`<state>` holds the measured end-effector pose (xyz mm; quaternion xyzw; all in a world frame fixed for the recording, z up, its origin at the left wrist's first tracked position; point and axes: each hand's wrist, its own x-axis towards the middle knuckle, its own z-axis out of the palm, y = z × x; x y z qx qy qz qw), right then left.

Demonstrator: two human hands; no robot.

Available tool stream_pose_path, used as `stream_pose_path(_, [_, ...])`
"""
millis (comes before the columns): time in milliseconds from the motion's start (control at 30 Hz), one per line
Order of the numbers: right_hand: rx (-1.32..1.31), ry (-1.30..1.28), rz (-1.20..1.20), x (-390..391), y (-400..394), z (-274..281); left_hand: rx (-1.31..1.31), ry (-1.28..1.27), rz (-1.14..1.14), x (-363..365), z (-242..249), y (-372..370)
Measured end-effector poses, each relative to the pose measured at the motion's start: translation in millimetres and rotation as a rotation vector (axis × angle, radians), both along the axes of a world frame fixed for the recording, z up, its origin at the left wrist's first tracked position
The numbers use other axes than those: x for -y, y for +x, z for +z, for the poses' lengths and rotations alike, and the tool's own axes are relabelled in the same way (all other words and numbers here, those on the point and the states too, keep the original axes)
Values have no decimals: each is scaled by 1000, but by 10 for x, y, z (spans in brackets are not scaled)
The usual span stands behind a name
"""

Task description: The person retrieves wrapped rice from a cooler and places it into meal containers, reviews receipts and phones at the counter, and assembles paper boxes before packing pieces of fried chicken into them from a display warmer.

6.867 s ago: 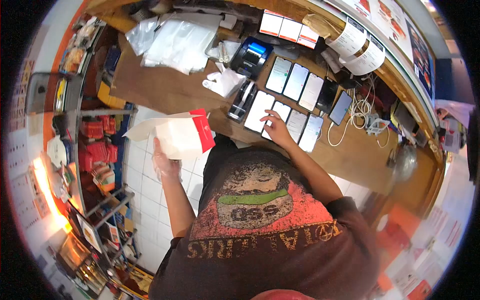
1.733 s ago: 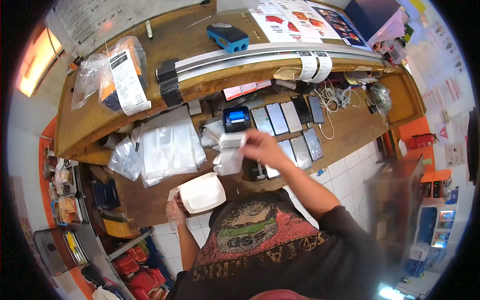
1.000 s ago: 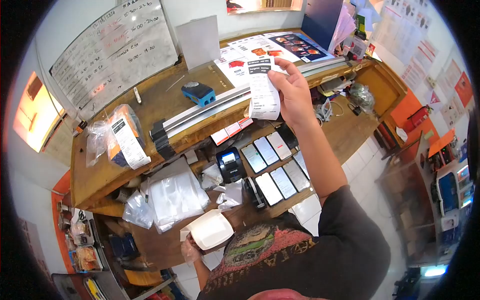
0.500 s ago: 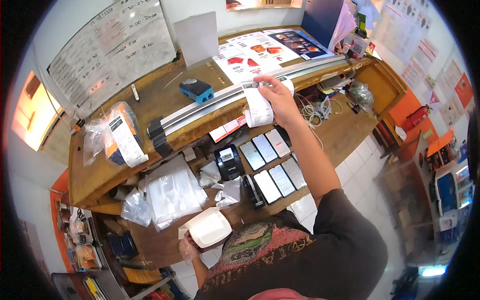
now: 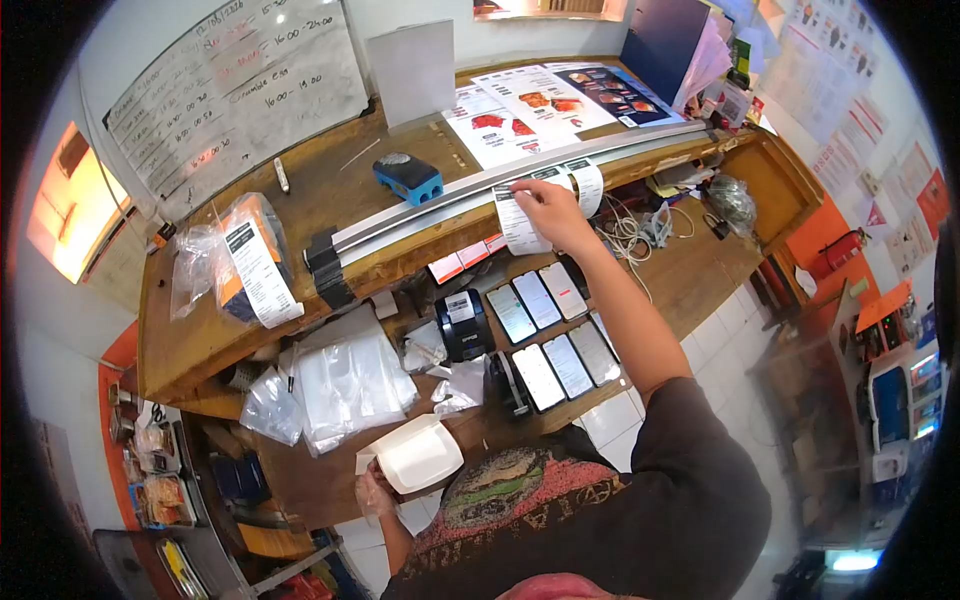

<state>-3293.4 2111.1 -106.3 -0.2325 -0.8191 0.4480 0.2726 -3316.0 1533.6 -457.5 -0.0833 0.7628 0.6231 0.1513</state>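
Note:
My right hand [image 5: 555,212] is at the metal rail [image 5: 440,192] along the shelf edge, its fingers pinching the upper part of a printed paper receipt [image 5: 518,232]. The receipt hangs down over the shelf front. Just right of it, more receipts [image 5: 588,184] hang from the same rail. Low in the view, my left hand [image 5: 374,492] wears a clear plastic glove and grips the edge of an open white takeaway box [image 5: 422,460]. The inside of the box looks bare. Some fingers of the left hand are hidden behind it.
Several phones [image 5: 540,378] lie on the lower desk beside a dark label printer [image 5: 463,325]. Clear plastic bags [image 5: 350,385] are stacked to the left. On the upper shelf sit a blue tool [image 5: 408,178], a bagged orange package [image 5: 250,255] and printed menu sheets [image 5: 500,125].
The receipt under my right hand was curled and now hangs flatter against the rail. More of the receipts to its right show. My left hand keeps hold of the box in nearly the same place.

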Motion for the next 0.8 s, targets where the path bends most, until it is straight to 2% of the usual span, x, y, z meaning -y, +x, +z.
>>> stream_pose_path(67, [169, 369, -81, 65, -1, 111, 16, 92, 9, 35, -88, 8])
stream_pose_path(100, [176, 365, -72, 93, 4, 144, 25, 54, 0, 11, -59, -6])
stream_pose_path(133, [233, 487, -92, 145, 11, 221, 34, 17, -9, -2, -9, 6])
stream_pose_path(167, [290, 608, -111, 176, 12, 241, 43, 11, -2, 39, -212, 4])
stream_pose_path(233, [242, 676, -65, 78, -10, 149, -19, 230, 104, 129, -618, -56])
stream_pose_path(300, [264, 949, -64, 6, -24, 133, 13, 161, 94, 156, -580, -83])
stream_pose_path(367, [271, 903, -48, -25, -25, 71, -57, 112, 51, 166, -574, -50])
stream_pose_path(467, [276, 789, -80, 85, 24, 117, -7, 115, 80, 209, -650, -65])
stream_pose_path(567, [254, 807, -123, 69, 39, 64, 1, 180, 116, 239, -772, -58])
stream_pose_path(700, [267, 831, -167, 103, 56, 48, 28, 243, 105, 103, -497, -33])
stream_pose_path(733, [259, 829, -156, 115, 57, 60, 20, 203, 93, 132, -523, -36])
stream_pose_path(800, [219, 813, -137, 91, 49, 5, 30, 35, 82, 49, -203, -13])
